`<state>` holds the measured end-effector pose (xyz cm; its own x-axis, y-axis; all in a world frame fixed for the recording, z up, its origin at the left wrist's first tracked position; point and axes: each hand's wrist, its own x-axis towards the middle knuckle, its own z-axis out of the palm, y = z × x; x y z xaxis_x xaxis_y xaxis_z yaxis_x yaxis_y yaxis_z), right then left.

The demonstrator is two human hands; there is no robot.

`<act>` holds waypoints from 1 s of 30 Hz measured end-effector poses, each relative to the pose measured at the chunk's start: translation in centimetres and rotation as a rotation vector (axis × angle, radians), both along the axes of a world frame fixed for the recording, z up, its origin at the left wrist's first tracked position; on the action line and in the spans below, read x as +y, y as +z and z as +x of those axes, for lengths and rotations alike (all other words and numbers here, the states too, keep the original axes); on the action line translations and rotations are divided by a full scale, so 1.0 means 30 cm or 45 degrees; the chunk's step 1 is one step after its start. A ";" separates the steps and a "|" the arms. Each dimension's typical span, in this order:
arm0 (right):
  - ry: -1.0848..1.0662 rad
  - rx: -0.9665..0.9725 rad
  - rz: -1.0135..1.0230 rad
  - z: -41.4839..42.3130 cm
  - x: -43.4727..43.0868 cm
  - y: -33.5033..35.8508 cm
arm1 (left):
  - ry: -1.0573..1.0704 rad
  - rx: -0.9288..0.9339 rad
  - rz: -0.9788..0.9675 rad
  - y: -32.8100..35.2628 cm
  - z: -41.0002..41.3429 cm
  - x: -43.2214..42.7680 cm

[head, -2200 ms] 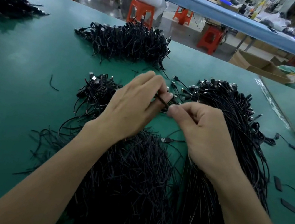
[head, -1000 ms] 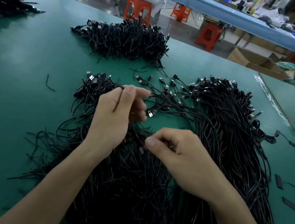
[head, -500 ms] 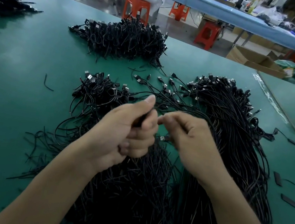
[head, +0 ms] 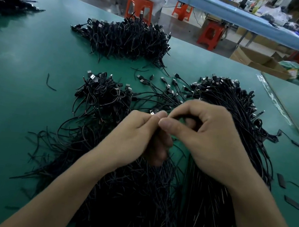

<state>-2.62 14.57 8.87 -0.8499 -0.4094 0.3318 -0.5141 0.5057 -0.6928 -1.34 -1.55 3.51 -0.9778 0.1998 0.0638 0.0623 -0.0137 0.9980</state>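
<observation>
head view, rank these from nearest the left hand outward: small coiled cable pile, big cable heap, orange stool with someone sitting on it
From the left hand:
1. small coiled cable pile, just ahead-left.
2. big cable heap, farther up the table.
3. orange stool, on the floor past the far edge.

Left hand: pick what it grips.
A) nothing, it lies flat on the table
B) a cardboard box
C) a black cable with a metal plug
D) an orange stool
C: the left hand curls round a black cable, whose plugged end shows at the fingertips.
</observation>
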 end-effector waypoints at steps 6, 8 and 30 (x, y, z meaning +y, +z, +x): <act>-0.072 -0.177 -0.148 -0.014 -0.015 -0.058 | -0.399 -0.182 0.715 0.033 0.003 -0.052; -0.062 -0.245 -0.093 -0.002 -0.026 -0.080 | -0.445 -0.191 0.970 0.034 -0.006 -0.056; 0.160 -0.225 -0.169 0.004 0.035 -0.045 | -0.351 -0.111 -0.043 0.023 0.009 -0.056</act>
<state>-2.49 15.61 7.53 -0.8447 -0.4782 0.2404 -0.4320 0.3439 -0.8337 -1.07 -3.23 4.20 -0.8877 0.4594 -0.0291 -0.0250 0.0150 0.9996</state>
